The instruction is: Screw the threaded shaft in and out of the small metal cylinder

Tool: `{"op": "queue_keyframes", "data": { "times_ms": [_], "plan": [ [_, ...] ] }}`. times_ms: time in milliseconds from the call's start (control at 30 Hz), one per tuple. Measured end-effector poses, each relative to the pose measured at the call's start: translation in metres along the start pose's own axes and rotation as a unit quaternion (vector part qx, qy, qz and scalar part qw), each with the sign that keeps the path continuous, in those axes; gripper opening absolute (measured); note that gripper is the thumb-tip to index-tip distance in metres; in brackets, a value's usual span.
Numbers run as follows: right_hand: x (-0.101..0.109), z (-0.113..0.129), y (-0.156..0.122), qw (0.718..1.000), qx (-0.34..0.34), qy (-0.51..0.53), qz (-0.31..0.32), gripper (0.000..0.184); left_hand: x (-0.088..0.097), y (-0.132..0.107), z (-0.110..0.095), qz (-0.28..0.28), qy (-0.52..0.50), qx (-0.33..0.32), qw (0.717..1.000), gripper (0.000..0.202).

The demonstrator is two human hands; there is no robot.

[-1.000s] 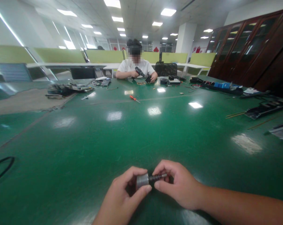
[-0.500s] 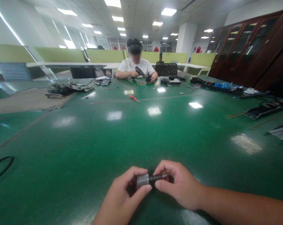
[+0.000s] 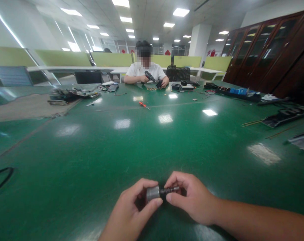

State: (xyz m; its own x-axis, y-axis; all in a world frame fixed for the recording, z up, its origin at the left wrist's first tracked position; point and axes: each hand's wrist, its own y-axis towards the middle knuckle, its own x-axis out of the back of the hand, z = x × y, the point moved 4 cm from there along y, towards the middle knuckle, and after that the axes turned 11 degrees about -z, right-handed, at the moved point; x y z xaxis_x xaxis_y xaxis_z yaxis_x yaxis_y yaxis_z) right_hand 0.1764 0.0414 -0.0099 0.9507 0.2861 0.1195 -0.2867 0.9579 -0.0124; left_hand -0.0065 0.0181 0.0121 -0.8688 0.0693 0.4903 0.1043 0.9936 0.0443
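Low in the view, my left hand [image 3: 135,207] is closed around a silver metal cylinder [image 3: 152,193], thumb below and fingers above. From the cylinder's right end sticks out a dark ribbed shaft [image 3: 169,190], which could be a screw thread or a spring. My right hand [image 3: 192,197] pinches around this shaft, its thumb on the near side and its fingers on the far side. Part of the shaft's tip lies within the right hand's grasp. The whole piece is held roughly level, close above the green tabletop [image 3: 111,157].
A red-handled screwdriver [image 3: 142,104] lies farther off. Across the table, a person [image 3: 145,72] holds a power drill [image 3: 149,76]. Electronic parts [image 3: 68,94] lie at the left, dark trays with parts [image 3: 287,116] at the right, and a black cable [image 3: 6,180] at the left edge.
Both hands and the metal piece keep almost the same pose. The whole view has shifted very slightly.
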Motion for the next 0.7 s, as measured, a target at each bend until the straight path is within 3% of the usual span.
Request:
{"op": "queue_keyframes", "data": {
  "times_ms": [700],
  "plan": [
    [0.0004, 0.0018, -0.0023, 1.0, -0.008, 0.004, -0.002, 0.009, 0.0007, 0.0002, -0.001, -0.006, 0.001, 0.007, 1.0, 0.018]
  ]
}}
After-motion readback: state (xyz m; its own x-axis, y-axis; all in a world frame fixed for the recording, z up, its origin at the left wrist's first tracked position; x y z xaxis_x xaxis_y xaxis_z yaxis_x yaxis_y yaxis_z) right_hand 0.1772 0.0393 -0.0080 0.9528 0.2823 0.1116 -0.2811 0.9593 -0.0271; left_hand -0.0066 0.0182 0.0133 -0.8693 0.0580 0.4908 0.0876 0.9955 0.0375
